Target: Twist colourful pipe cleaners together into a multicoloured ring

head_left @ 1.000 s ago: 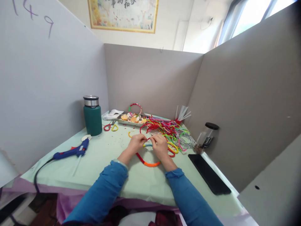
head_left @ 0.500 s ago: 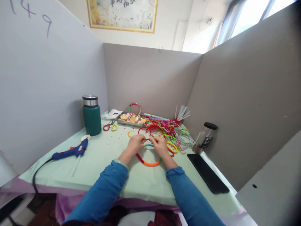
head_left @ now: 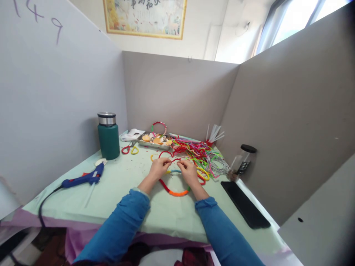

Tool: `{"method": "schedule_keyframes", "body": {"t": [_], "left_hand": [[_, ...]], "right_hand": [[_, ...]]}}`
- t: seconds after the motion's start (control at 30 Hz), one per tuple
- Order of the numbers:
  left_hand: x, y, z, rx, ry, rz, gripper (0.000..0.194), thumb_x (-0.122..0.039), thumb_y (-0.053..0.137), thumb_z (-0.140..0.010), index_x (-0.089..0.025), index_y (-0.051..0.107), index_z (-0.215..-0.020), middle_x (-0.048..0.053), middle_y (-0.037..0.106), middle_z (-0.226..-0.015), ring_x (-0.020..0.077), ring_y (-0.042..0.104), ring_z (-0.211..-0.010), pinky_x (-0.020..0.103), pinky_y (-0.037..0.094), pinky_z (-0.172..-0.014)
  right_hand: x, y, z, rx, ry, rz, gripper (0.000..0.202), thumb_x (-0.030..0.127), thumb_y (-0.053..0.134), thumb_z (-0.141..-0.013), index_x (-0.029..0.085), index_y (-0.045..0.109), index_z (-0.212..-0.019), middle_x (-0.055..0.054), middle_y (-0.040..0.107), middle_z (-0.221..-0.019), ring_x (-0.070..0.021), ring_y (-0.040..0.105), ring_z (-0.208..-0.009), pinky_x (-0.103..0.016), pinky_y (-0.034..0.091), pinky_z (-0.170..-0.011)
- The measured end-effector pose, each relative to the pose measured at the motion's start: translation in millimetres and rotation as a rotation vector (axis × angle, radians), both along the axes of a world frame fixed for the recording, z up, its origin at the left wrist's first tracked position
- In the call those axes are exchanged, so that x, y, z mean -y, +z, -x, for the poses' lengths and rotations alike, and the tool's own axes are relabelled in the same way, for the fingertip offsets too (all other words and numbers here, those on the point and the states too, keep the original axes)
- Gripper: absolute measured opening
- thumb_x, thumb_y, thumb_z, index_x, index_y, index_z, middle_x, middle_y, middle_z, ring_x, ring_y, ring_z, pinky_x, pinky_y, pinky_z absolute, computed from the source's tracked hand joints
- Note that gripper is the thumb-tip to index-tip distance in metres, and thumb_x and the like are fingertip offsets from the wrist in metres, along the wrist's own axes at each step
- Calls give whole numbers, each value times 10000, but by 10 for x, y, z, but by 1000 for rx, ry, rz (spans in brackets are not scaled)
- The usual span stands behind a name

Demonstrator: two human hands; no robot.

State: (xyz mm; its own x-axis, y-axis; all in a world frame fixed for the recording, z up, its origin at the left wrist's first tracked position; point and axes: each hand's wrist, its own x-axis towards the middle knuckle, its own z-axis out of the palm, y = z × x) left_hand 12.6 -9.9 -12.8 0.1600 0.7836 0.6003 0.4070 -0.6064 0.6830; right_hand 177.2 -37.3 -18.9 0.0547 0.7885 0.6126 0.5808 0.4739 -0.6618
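A thin red pipe cleaner (head_left: 175, 160) runs between my two hands above the table. My left hand (head_left: 159, 168) pinches its left part. At its other side, my right hand (head_left: 187, 170) has its fingers pressed together on it. Beneath and between the forearms lies a ring wrapped in coloured sections (head_left: 179, 193), orange, red, green and blue; the hands hide parts of it. A red curved piece (head_left: 165, 152) shows just behind the hands. Yellow and red loops (head_left: 203, 173) lie right of my right hand.
A green bottle (head_left: 108, 136), a blue glue gun (head_left: 84, 179) and scissors (head_left: 130, 149) are at the left. Behind are a metal tray (head_left: 155, 145) and heaped pipe cleaners (head_left: 194, 147). A black phone-like slab (head_left: 245, 205) and a clear jar (head_left: 244, 160) stand right.
My left hand has shifted slightly left, widening the gap between the hands. More of the red pipe cleaner shows between them.
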Motion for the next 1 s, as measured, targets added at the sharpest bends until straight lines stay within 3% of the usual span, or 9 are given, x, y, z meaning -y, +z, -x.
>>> {"method": "schedule_keyframes", "body": {"t": [0.27, 0.47, 0.73, 1.0], "left_hand": [[4, -53, -22, -160, -52, -48, 152, -281, 575, -731, -242, 718, -763, 19, 692, -726, 142, 598, -634, 224, 420, -595], [-32, -44, 0, -265, 23, -39, 180, -282, 561, -765, -228, 708, -852, 25, 698, -832, 142, 614, -754, 222, 429, -691], [-2, -2, 36, -328, 69, -116, 200, -281, 521, -807, -209, 702, -852, 31, 686, -814, 125, 594, -723, 220, 417, -695], [48, 15, 28, -264, 82, -88, 261, -375, 519, -799, -239, 691, -940, 32, 691, -870, 137, 599, -760, 225, 409, -686]], "right_hand": [[18, 14, 49, -128, 60, 111, 351, 461, 489, -761, 167, 599, -603, 15, 510, -499, -127, 449, -516, -233, 333, -505], [12, 43, -9, -383, -43, 108, 334, 439, 527, -724, 157, 546, -546, 41, 441, -434, -103, 408, -461, -222, 311, -478], [-108, -41, -146, -702, -111, 127, 318, 437, 583, -675, 178, 478, -524, 61, 422, -397, -81, 340, -371, -227, 249, -396], [-99, -24, -131, -638, -44, 152, 338, 475, 567, -692, 169, 505, -562, 61, 417, -401, -84, 353, -383, -224, 268, -411]]}}
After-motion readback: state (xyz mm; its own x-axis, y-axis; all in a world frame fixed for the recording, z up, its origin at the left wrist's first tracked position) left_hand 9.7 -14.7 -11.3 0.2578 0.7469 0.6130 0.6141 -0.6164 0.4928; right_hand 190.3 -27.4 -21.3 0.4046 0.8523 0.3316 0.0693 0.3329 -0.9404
